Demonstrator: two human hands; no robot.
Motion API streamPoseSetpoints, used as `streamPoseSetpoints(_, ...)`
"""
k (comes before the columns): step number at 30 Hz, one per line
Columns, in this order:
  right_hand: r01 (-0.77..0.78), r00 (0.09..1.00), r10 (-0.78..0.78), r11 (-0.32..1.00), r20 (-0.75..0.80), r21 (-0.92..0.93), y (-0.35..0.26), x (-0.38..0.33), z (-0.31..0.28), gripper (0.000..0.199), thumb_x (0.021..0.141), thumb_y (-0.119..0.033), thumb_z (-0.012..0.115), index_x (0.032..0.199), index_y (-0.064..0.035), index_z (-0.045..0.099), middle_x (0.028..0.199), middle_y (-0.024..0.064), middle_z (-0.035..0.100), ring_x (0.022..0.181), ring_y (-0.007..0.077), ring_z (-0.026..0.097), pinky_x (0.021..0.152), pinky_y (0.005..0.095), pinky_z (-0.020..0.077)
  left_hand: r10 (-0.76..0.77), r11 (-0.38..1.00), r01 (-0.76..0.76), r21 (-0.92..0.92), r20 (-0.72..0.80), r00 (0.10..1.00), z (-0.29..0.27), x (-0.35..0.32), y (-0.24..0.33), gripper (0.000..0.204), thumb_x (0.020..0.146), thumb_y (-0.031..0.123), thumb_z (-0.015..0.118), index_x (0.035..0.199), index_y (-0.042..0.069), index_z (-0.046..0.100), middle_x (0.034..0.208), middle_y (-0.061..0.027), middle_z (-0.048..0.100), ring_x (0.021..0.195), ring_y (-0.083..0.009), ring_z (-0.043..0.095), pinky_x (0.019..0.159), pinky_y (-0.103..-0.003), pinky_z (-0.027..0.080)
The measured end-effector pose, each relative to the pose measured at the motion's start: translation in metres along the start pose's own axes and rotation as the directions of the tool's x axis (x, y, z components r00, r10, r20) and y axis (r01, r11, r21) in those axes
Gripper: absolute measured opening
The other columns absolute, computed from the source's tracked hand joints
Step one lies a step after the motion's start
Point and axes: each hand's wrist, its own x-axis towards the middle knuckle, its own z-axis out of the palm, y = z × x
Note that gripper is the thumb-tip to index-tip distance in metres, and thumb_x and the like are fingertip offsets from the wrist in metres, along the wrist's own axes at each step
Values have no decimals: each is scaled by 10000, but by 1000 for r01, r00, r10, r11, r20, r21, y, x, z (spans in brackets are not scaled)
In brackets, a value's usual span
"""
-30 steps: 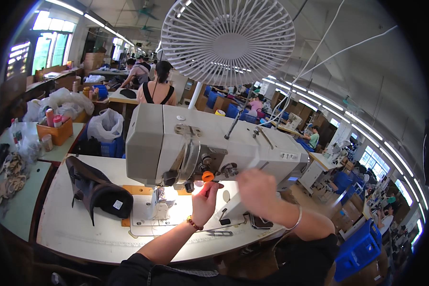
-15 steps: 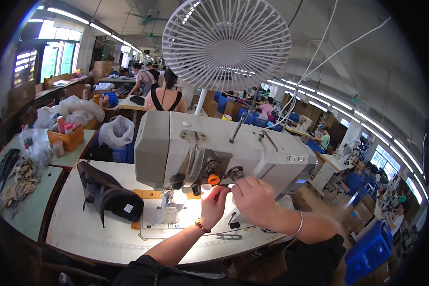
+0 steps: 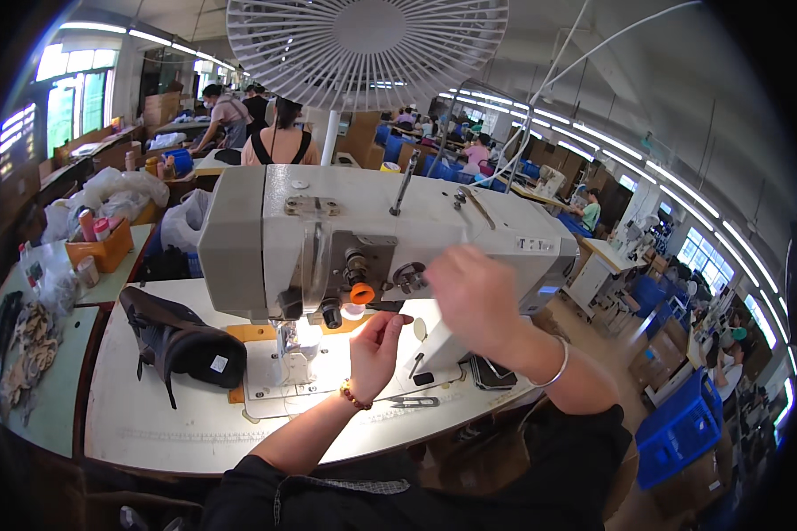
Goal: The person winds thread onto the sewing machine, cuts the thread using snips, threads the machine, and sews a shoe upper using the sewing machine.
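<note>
My left hand (image 3: 375,350) is closed in a pinch in front of the sewing machine (image 3: 398,221), below its orange knob (image 3: 360,293). A small dark tip shows at the fingertips; I cannot make out what it is. My right hand (image 3: 475,301) is raised beside the round metal dial (image 3: 410,278) on the machine's front. Motion smears its fingers, so their grip cannot be told. To the left, a dark brown boot (image 3: 195,352) lies on its side on the white table (image 3: 177,442). Thread snips (image 3: 412,402) lie below my hands.
A white fan (image 3: 372,35) stands behind the machine. On a green side table (image 3: 49,380) are fabric scraps and an orange box (image 3: 106,250) of thread spools. A blue crate (image 3: 680,429) is at the right. Several people work in the background.
The view has shifted, so the machine sits higher and further left. My right hand has drawn away from my left and risen a little. The left still pinches.
</note>
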Motion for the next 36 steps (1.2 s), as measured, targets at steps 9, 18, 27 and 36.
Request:
streamPoseSetpoints(9, -82, 995, 96, 946, -28, 314, 7, -23, 16, 43, 771, -12, 635, 776, -8, 593, 721, 106, 545, 653, 290, 558, 557, 356, 460, 516, 794, -535, 290, 144, 844, -20, -9, 21, 486, 855, -76, 515, 1328, 41, 518, 723, -127, 577, 594, -233, 567, 569, -276, 459)
streamPoseSetpoints(18, -190, 980, 145, 890, 138, 415, 9, -9, 2, 64, 808, -53, 639, 768, -13, 608, 715, 115, 553, 634, 307, 575, 560, 386, 452, 306, 713, -435, 549, 314, 899, -23, 3, 48, 659, 843, -36, 508, 1461, 49, 297, 614, -118, 515, 516, -267, 529, 502, -347, 426)
streamPoseSetpoints(27, -193, 979, 171, 956, 113, 223, 13, -4, -3, 38, 792, -90, 651, 767, -68, 633, 712, 72, 550, 625, 274, 589, 545, 368, 466, 412, 651, -541, 532, 350, 841, -27, 14, 51, 556, 843, -74, 499, 1389, -26, 407, 526, -89, 433, 433, -219, 445, 448, -308, 361)
streamPoseSetpoints(36, -178, 976, 148, 965, 159, 194, 13, 0, -6, 51, 768, -122, 676, 756, -91, 638, 689, 56, 547, 603, 259, 581, 525, 354, 454, 461, 592, -604, 534, 391, 797, -32, 20, 52, 527, 806, -101, 510, 1330, -62, 469, 531, -102, 454, 435, -214, 474, 441, -302, 374)
